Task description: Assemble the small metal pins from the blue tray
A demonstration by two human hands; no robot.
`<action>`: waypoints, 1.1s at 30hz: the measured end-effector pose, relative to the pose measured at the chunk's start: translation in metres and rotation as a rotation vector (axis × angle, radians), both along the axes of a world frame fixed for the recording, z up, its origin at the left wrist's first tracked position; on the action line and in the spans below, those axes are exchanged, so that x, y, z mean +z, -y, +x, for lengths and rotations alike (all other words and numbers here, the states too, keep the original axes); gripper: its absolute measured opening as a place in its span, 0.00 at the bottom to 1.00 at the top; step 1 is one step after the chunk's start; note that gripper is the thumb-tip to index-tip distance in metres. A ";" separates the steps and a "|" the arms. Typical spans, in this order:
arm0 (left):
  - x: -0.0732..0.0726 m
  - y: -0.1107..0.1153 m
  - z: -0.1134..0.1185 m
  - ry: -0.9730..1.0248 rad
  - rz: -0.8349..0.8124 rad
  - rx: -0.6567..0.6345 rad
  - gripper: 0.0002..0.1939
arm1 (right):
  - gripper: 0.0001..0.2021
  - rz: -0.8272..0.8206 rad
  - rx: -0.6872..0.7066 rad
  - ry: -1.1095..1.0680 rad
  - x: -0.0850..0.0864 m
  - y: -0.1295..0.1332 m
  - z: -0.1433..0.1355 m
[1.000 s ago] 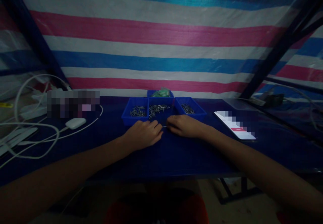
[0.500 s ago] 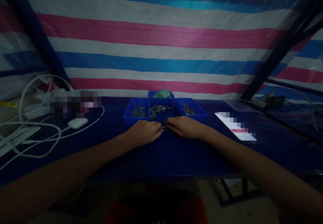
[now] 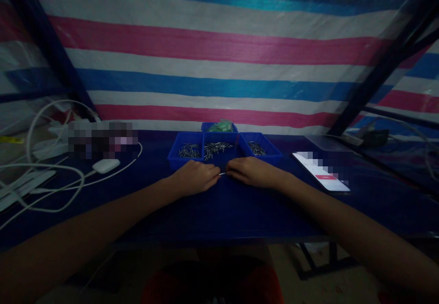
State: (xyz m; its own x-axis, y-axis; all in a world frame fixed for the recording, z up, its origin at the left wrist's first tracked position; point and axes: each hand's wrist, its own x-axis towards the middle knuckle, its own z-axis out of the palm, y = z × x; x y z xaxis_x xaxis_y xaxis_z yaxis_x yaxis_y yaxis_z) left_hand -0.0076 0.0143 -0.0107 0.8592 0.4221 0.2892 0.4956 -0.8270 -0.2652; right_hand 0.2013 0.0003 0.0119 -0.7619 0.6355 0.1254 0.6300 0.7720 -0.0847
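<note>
Left hand (image 3: 195, 177) and right hand (image 3: 253, 172) found over the worktop (image 3: 222, 217) – fingers of both closed on a thin metallic rod (image 3: 222, 173), which spans the gap between them, nearer the wearer than the blue trays (image 3: 177, 162).

No words, numbers or brands can be read. Just past three o'clock, a lit phone screen (image 3: 314, 171), partly blurred into squares, shows a red band (image 3: 325, 177); at nine o'clock, a yellow strip (image 3: 11, 140) bears nothing legible.
</note>
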 end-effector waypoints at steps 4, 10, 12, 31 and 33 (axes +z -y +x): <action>0.002 0.000 0.000 -0.009 0.005 -0.002 0.14 | 0.08 0.005 -0.009 0.015 0.000 -0.001 0.002; 0.001 -0.001 0.000 0.002 -0.013 -0.032 0.14 | 0.07 -0.006 -0.018 0.037 0.003 0.001 0.002; 0.001 -0.001 -0.001 0.009 -0.015 -0.036 0.14 | 0.07 -0.008 -0.017 0.038 0.003 0.001 0.002; 0.003 0.000 0.000 -0.008 -0.021 -0.030 0.14 | 0.07 0.021 -0.028 0.048 0.000 -0.002 0.004; 0.003 0.000 0.000 -0.018 -0.008 -0.022 0.14 | 0.07 0.019 -0.027 0.055 0.000 -0.002 0.004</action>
